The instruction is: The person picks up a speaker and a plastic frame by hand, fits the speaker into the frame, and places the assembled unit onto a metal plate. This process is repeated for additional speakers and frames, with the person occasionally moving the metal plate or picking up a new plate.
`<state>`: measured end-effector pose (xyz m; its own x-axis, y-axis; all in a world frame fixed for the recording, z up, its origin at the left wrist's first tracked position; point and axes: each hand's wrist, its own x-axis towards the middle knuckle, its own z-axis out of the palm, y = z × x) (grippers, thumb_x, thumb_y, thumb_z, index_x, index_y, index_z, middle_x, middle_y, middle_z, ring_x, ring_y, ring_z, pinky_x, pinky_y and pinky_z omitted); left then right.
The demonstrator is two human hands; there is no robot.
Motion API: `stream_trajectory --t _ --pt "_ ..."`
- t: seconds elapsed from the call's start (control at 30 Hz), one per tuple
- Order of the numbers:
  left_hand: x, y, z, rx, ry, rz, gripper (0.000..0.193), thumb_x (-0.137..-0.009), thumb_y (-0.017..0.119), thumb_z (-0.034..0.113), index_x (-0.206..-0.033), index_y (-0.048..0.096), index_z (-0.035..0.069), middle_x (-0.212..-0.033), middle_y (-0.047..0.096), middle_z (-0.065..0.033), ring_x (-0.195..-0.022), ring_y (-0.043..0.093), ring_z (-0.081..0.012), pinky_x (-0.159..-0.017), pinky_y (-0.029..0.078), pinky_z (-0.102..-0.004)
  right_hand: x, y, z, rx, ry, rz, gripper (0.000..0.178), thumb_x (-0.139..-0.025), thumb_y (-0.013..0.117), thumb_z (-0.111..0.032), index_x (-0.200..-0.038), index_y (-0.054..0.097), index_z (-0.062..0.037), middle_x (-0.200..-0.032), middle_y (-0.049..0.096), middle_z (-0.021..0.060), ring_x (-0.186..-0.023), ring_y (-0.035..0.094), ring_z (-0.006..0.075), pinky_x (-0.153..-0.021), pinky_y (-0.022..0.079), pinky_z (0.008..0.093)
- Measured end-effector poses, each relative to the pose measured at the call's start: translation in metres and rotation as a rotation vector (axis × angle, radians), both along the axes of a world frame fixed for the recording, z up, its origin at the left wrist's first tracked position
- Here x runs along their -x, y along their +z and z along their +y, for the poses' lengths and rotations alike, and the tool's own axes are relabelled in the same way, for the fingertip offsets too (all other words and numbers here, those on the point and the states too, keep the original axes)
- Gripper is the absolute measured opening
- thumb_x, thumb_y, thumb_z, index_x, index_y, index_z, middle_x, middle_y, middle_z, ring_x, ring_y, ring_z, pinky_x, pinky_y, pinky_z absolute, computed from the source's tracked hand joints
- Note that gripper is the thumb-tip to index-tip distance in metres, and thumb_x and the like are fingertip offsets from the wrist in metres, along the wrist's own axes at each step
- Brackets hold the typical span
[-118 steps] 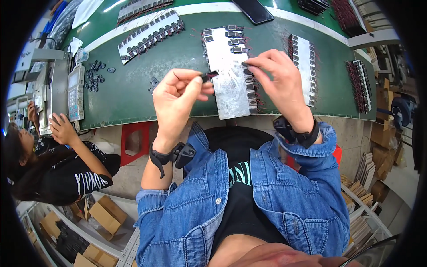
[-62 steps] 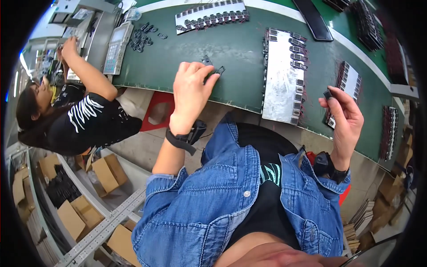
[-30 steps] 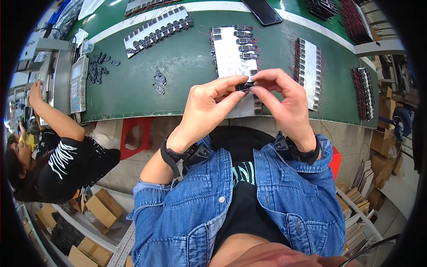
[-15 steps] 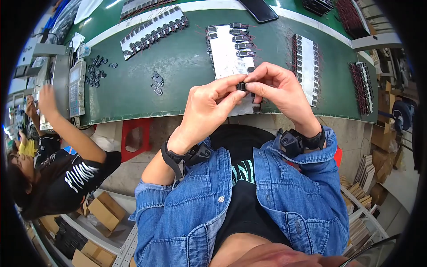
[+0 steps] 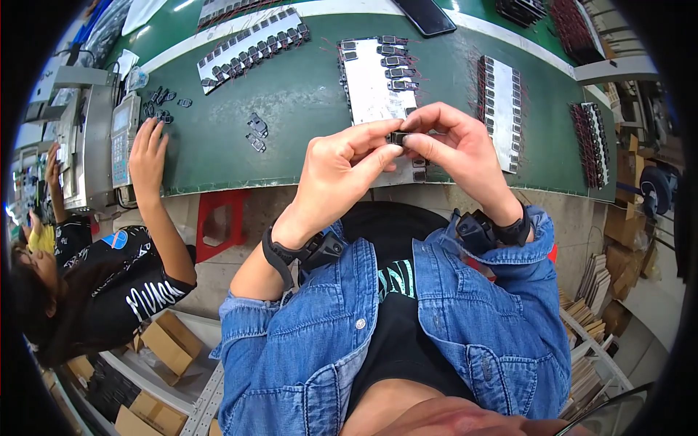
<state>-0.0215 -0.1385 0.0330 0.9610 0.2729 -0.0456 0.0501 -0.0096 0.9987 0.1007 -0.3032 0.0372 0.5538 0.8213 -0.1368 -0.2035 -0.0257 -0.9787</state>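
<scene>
Between my two hands is a small black rectangular part, mostly covered by my fingers. My left hand pinches it from the left with thumb and forefinger. From the right, my right hand pinches the same part. Both hands hover over the near end of a white board. Small black parts with thin red wires line that board's right edge, and more sit along its left edge. Several loose black parts lie on the green table to the left of my hands.
More boards with wired parts lie on the green table, at the upper left and the right. A phone-like black slab rests at the back. At the left, a co-worker's hand is beside a machine's keypad and loose parts.
My hands stay nearly in place, with the black part shifted slightly between my fingers. The co-worker's arm has moved right, bringing the hand over the table beside the pile of loose parts.
</scene>
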Motion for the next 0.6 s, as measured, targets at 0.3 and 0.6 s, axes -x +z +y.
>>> stream_trajectory --t 0.3,0.6 --pt "-0.002 -0.005 -0.002 -0.191 0.044 -0.078 0.033 -0.089 0.068 0.002 -0.122 0.068 0.002 -0.089 0.075 -0.0096 -0.079 0.071 -0.0115 -0.071 0.057 -0.0264 0.003 0.006 0.000 0.051 -0.073 -0.130 0.019 -0.094 0.066 -0.007 -0.111 0.063 0.0007 -0.101 0.064 0.0017 -0.087 0.061 0.0064 -0.076 0.053 0.0221" --pt "-0.002 -0.001 0.001 -0.301 0.000 -0.085 0.033 -0.087 0.069 0.002 -0.120 0.069 0.005 -0.088 0.074 -0.0136 -0.076 0.072 -0.0160 -0.069 0.057 -0.0291 -0.005 0.011 0.002 0.172 0.020 -0.076 0.016 -0.093 0.068 -0.013 -0.102 0.066 -0.0007 -0.088 0.065 0.0006 -0.077 0.058 0.0064 -0.069 0.050 0.0226"
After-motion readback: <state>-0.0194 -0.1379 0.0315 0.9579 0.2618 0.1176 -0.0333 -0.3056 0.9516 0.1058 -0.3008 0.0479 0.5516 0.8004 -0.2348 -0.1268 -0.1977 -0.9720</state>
